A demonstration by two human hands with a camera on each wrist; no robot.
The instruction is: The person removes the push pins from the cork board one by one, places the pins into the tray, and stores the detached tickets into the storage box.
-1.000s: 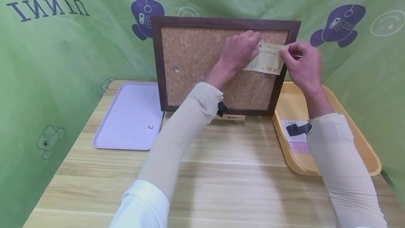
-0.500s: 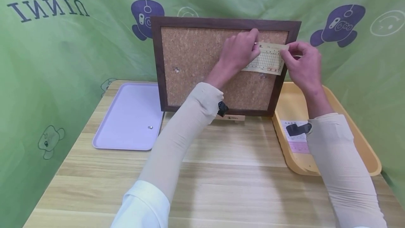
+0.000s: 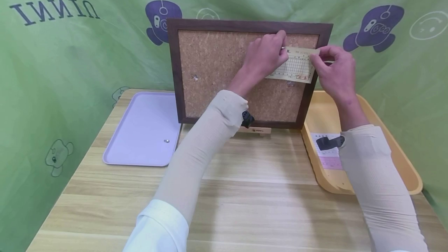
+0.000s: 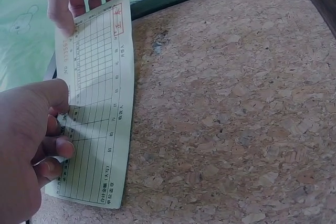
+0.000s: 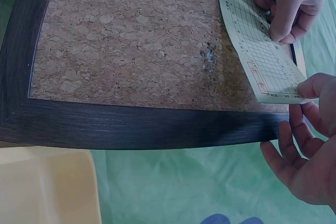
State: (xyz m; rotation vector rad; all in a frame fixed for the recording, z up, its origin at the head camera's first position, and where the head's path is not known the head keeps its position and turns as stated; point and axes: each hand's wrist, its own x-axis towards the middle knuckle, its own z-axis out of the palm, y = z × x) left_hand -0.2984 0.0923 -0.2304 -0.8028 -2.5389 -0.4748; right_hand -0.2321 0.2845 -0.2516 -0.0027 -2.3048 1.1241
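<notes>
A pale yellow receipt slip with a printed grid and a red stamp box lies across the upper right of a cork board. Between the thumb and curled fingers of my left hand, a tiny silvery pin shows at the slip's top edge; the fingers hide most of it. My right hand pinches the slip's upper right corner over the dark frame. In the right wrist view the slip bows slightly off the cork, and the right hand's other fingers spread beside the frame edge.
A lilac tray with one small silvery piece stands left of the board. On the right, a yellow tray holds white and pink printed slips. A wooden stand shows under the board, before a green curtain.
My left hand's index finger has shifted slightly at the slip's top edge, and the silvery bit now shows beside it. The right hand keeps its pinch in the same place.
</notes>
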